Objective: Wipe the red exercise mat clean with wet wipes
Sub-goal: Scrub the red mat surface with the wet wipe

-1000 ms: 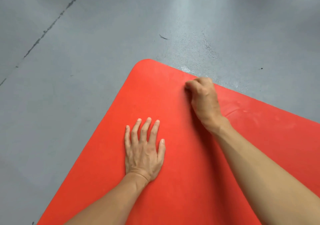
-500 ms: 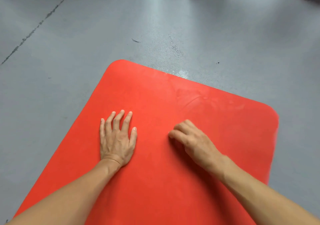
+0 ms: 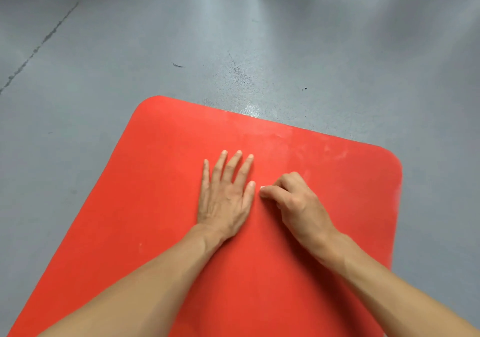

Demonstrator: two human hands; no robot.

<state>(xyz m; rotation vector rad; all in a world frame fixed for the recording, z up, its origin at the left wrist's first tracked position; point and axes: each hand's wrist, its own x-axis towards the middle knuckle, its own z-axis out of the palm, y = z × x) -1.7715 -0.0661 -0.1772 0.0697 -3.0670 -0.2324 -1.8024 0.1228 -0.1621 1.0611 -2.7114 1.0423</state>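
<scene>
The red exercise mat is spread flat on the grey floor, its far short edge and two rounded corners in view. The left hand is laid palm-down near the mat's middle with fingers straight and released, probably so that the mat is kept from sliding. Just beside it, the right hand is curled with knuckles up. Whether a wet wipe is pinched beneath it cannot be told; only a pale fleck shows at the fingertips. Pale smears remain along the mat's far edge.
</scene>
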